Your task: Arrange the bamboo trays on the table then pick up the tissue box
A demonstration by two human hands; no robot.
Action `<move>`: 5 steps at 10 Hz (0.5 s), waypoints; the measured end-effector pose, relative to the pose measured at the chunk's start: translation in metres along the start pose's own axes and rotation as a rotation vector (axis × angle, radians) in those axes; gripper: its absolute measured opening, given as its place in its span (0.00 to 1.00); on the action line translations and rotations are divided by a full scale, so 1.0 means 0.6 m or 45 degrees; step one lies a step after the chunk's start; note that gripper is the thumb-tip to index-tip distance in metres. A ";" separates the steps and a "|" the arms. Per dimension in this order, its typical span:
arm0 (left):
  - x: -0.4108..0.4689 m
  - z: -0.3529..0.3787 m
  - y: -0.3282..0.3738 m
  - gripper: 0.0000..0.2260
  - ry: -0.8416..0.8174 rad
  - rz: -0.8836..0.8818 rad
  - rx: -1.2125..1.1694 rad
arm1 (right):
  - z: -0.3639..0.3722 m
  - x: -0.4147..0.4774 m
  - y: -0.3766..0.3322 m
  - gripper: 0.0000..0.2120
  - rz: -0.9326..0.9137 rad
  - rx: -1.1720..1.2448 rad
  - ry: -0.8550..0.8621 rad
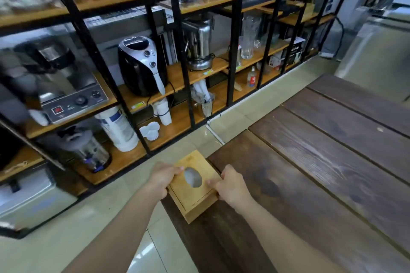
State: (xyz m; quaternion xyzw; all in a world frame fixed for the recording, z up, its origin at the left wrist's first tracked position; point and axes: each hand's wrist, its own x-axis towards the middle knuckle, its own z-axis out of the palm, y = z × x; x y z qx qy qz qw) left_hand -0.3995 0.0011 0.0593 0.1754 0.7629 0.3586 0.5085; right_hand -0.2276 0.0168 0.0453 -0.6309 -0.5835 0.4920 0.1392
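A light bamboo tissue box (192, 197) with an oval hole in its lid is at the near left corner of the dark wooden table (321, 162), partly over the table's edge. My left hand (163, 176) grips its left side, thumb on the lid by the hole. My right hand (230, 184) grips its right side. I cannot tell whether the box rests on the table or is lifted off it. No bamboo trays are in view.
A black metal rack with wooden shelves (177, 77) runs along the left, holding an air fryer (142, 66), a coffee machine (66, 86), glassware and paper cups. A tiled floor strip (111, 206) separates rack and table. A steel counter (377, 55) stands at the far right.
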 end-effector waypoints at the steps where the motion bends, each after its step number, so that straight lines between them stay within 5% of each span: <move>1: 0.004 -0.005 -0.003 0.06 -0.013 0.053 0.050 | 0.002 0.001 -0.001 0.17 -0.032 -0.064 -0.021; 3: 0.001 0.008 0.014 0.12 0.066 0.400 0.759 | -0.032 -0.004 0.003 0.18 -0.126 -0.391 -0.141; 5: -0.021 0.106 0.099 0.23 0.098 1.011 1.142 | -0.130 -0.025 0.002 0.23 -0.235 -0.475 -0.135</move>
